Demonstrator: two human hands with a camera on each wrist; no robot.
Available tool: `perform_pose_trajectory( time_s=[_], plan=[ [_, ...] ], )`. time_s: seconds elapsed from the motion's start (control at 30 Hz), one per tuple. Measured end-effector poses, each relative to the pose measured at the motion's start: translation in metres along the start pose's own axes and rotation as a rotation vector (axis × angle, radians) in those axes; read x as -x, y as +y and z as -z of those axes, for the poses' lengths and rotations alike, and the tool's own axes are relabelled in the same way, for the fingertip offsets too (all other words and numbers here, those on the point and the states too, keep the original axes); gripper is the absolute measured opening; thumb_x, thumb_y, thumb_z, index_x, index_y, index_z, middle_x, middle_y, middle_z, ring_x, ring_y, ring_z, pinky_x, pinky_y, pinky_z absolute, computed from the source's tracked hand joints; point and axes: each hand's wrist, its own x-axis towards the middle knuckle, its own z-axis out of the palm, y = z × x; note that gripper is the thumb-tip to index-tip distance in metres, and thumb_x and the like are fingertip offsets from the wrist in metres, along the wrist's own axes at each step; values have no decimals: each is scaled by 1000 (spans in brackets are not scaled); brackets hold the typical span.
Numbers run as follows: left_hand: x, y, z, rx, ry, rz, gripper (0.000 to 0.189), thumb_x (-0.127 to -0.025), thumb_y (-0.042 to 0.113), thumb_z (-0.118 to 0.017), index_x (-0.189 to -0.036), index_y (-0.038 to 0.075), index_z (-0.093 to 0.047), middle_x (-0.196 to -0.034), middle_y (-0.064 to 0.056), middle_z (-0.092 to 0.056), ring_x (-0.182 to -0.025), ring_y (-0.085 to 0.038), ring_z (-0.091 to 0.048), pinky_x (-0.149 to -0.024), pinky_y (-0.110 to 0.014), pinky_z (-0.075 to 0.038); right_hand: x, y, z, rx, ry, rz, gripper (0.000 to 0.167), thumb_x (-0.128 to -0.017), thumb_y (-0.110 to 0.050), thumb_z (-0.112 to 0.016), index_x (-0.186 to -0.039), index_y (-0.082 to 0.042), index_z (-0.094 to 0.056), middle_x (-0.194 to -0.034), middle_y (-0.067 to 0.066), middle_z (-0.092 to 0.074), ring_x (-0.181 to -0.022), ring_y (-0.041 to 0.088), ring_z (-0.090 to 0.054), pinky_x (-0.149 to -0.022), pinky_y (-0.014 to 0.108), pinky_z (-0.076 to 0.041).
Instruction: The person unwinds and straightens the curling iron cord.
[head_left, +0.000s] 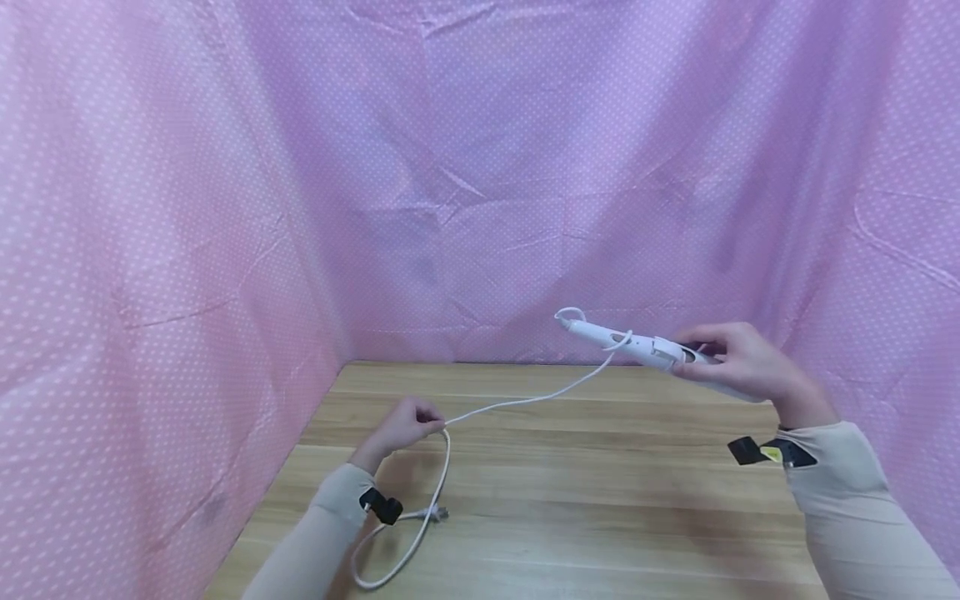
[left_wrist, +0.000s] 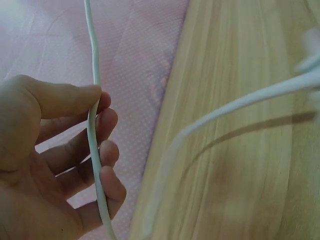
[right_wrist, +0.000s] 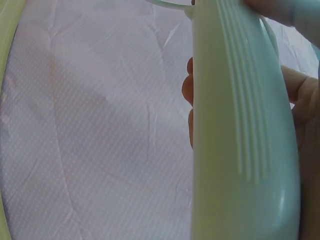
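Note:
My right hand (head_left: 738, 358) grips a long white hair straightener (head_left: 637, 346) by its wider end, holding it up over the far right of the table. Parallel ridges run along the straightener's casing (right_wrist: 250, 100) in the right wrist view. From its narrow left end comes a white cord (head_left: 517, 403), which loops once across the body and stretches left. My left hand (head_left: 401, 429) pinches that cord between thumb and forefinger, as the left wrist view shows with the held cord (left_wrist: 94, 135). Below this hand the cord hangs in a loop, ending in a plug (head_left: 438, 514).
A wooden table (head_left: 570, 500) lies beneath both hands. Pink dotted cloth (head_left: 465, 208) hangs behind the table and along both sides. Small black wrist cameras sit on both sleeves.

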Motion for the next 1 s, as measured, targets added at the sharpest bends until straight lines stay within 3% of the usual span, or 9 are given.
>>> perform_pose_trajectory(
  time_s=[0.1,0.27,0.47,0.6,0.77,0.83,1.0],
  plan=[
    [-6,-1,-3,-22,35,63,7,-87,9,-70,-87,3,-74,-78,-3,-69,-70,-7,-57,-63,-22,-50,0,-7,-2,-23,-20,70,30,-77,-9,-80,-106,-10,-73,-83,-4,-69,-72,6,-61,-62,22,-51],
    [-15,-2,-4,-55,164,125,4,-86,11,-72,-83,7,-71,-75,-1,-66,-68,-10,-56,-62,-25,-48,-1,-12,-8,-52,-64,202,30,-75,-6,-80,-104,-11,-72,-83,-6,-69,-70,6,-60,-61,21,-51],
    [-23,3,4,87,257,220,7,-88,11,-70,-91,4,-69,-80,-8,-66,-64,-16,-58,-55,-26,-54,2,-12,-16,-49,-112,312,34,-73,-5,-80,-105,-13,-72,-84,-8,-68,-70,3,-58,-61,21,-49],
    [-27,10,15,154,326,235,14,-89,11,-68,-97,0,-69,-85,-13,-68,-66,-20,-60,-56,-26,-55,3,-10,-23,-37,-166,303,34,-74,-9,-81,-106,-17,-72,-83,-13,-66,-68,2,-56,-57,21,-47],
    [-29,22,33,279,390,249,16,-91,9,-67,-101,-3,-68,-88,-15,-68,-67,-20,-61,-58,-28,-57,5,-7,-29,-10,-302,246,30,-79,-15,-77,-107,-24,-70,-85,-13,-67,-70,2,-58,-59,21,-48],
    [-29,27,41,332,410,259,19,-92,9,-66,-104,-5,-66,-91,-17,-68,-67,-16,-60,-60,-27,-58,6,-5,-31,-6,-344,236,30,-80,-16,-76,-107,-26,-70,-87,-13,-67,-71,2,-59,-59,22,-49],
    [-27,39,63,461,456,270,19,-94,9,-63,-106,-6,-64,-87,-10,-66,-67,-9,-55,-61,-22,-56,9,3,-39,-18,-377,207,27,-78,-16,-77,-102,-26,-71,-85,-14,-67,-69,1,-58,-57,23,-50]
  ],
)
